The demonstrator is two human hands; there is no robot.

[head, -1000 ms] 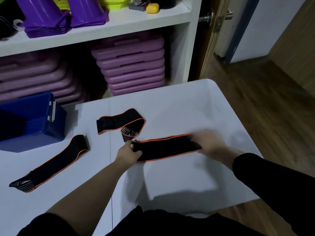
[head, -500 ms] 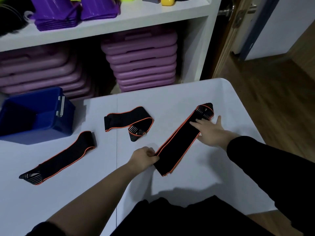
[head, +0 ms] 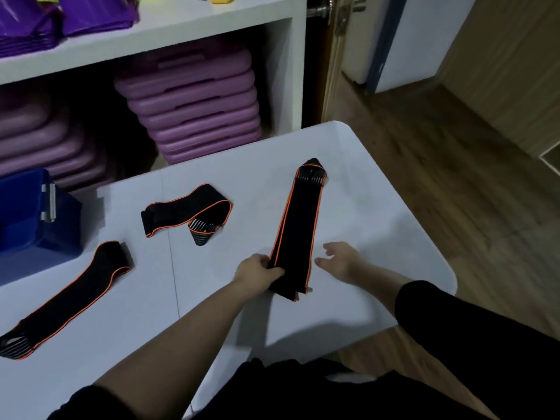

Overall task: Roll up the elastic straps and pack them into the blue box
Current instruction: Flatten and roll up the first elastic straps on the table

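now left hand (head: 257, 269) pinches the near end of the flat strap (head: 298, 228), right hand (head: 339, 262) open beside it

No readable text, labels, numbers or signs anywhere

The scene is dim and bluish, lit from above and behind, so the arms throw a soft dark shadow across the white table (head: 378, 213) near its front edge. The lower shelf (head: 181, 116) recess is murky. The wooden floor (head: 454, 177) is smeared with motion blur, and straight lines bend toward the frame's edges.
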